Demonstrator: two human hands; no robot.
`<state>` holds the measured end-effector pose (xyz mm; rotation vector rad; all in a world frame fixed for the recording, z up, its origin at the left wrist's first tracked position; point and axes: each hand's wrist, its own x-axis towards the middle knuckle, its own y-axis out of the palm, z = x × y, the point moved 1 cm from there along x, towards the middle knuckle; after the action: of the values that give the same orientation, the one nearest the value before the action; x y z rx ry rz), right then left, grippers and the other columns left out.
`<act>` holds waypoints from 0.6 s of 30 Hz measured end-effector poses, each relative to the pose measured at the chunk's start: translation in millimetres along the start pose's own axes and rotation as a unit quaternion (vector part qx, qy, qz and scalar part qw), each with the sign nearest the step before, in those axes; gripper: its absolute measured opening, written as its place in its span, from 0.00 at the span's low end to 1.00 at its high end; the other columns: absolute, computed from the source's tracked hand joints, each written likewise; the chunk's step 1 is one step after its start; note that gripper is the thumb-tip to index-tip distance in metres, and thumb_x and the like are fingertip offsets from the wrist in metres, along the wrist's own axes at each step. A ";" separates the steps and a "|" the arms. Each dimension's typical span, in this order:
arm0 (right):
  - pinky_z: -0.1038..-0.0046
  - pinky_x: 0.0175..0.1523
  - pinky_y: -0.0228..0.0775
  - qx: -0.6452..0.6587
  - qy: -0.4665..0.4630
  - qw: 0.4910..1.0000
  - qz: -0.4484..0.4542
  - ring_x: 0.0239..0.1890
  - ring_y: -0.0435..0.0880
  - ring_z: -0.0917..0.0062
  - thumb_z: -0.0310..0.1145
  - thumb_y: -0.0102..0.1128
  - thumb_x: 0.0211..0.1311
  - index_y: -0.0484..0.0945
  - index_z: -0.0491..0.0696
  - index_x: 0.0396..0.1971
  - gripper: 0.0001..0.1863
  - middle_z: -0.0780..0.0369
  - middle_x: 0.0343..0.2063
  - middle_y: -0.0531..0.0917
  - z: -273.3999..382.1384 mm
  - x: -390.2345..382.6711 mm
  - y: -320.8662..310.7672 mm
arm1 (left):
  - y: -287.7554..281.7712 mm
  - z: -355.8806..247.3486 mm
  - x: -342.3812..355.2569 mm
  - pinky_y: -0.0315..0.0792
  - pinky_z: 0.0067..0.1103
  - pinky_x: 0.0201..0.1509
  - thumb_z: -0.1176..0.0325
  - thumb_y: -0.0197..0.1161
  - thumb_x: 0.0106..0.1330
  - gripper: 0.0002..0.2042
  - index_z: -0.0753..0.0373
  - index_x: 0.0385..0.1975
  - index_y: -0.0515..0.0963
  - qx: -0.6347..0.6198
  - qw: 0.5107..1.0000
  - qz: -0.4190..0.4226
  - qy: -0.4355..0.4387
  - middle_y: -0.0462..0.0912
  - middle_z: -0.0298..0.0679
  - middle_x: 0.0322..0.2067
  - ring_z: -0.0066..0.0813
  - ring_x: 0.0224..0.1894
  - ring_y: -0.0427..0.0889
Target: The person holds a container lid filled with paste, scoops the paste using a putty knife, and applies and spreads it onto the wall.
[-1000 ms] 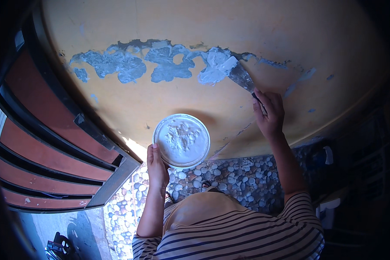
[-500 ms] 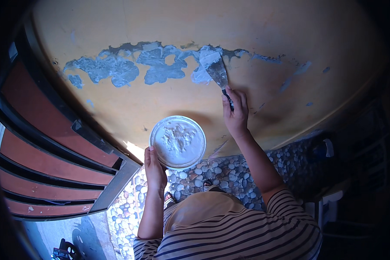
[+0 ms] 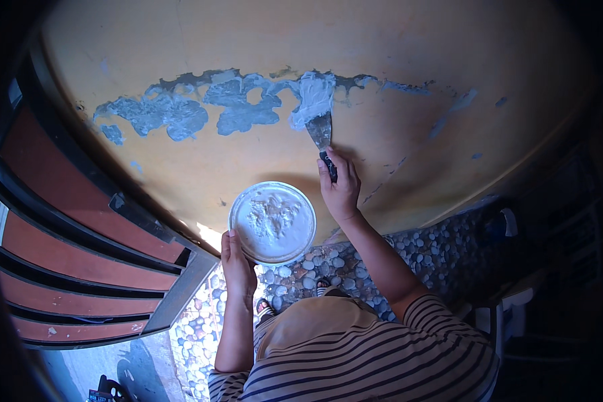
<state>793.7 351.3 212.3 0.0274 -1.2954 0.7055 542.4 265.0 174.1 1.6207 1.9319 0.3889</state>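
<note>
My right hand (image 3: 342,185) grips the dark handle of a putty knife (image 3: 320,132), its blade pointing up and lying against the yellow wall (image 3: 409,40). Just above the blade is a patch of wet white putty (image 3: 316,96) spread over the wall. My left hand (image 3: 238,264) holds a round white tub (image 3: 230,224) by its left side, thumb at the rim. Thick, lumpy white putty (image 3: 275,214) lies inside it. The fingers under the tub are hidden. Bare grey patches (image 3: 174,114) with ragged, peeled edges run leftward along the wall from the fresh putty.
A gate with reddish panels (image 3: 80,208) and a dark metal frame stands at my left, close to the wall. Pebble-patterned flooring (image 3: 409,258) lies under my feet. A white chair-like object (image 3: 509,315) sits in shadow at the right.
My right hand has drawn the putty knife down and to the left, leaving a longer, smoother white patch above the blade. The tub in my left hand has barely shifted.
</note>
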 end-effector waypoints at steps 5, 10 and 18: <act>0.64 0.42 0.80 0.139 0.104 0.985 -0.006 0.38 0.86 0.60 0.28 0.66 0.66 0.69 0.44 0.51 0.18 0.53 0.37 0.82 -19.0 -31.8 4.2 | -0.1 -2.4 -1.0 0.76 0.17 0.34 0.55 0.51 0.79 0.14 0.60 0.48 0.72 0.012 1.000 -0.017 -0.014 0.79 0.31 0.37 0.16 0.35 0.79; 0.64 0.42 0.80 0.093 0.094 0.991 -0.024 0.37 0.85 0.59 0.29 0.66 0.65 0.72 0.43 0.48 0.16 0.52 0.38 0.82 -23.5 2.3 5.5 | 0.2 -0.4 3.8 0.76 0.19 0.43 0.56 0.51 0.79 0.15 0.62 0.50 0.72 0.002 1.000 -0.004 -0.013 0.80 0.34 0.41 0.19 0.41 0.80; 0.75 0.47 0.76 0.138 0.134 0.981 0.025 0.41 0.82 0.77 0.27 0.64 0.68 0.68 0.40 0.57 0.21 0.58 0.42 0.80 -16.2 -45.1 10.7 | -4.3 -2.9 0.9 0.76 0.22 0.53 0.58 0.51 0.79 0.15 0.65 0.51 0.72 -0.005 1.000 -0.011 -0.029 0.80 0.37 0.45 0.23 0.47 0.81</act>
<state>798.2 345.5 163.8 0.1212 -0.9374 0.8950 537.2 265.3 173.7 1.5863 1.8997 0.3388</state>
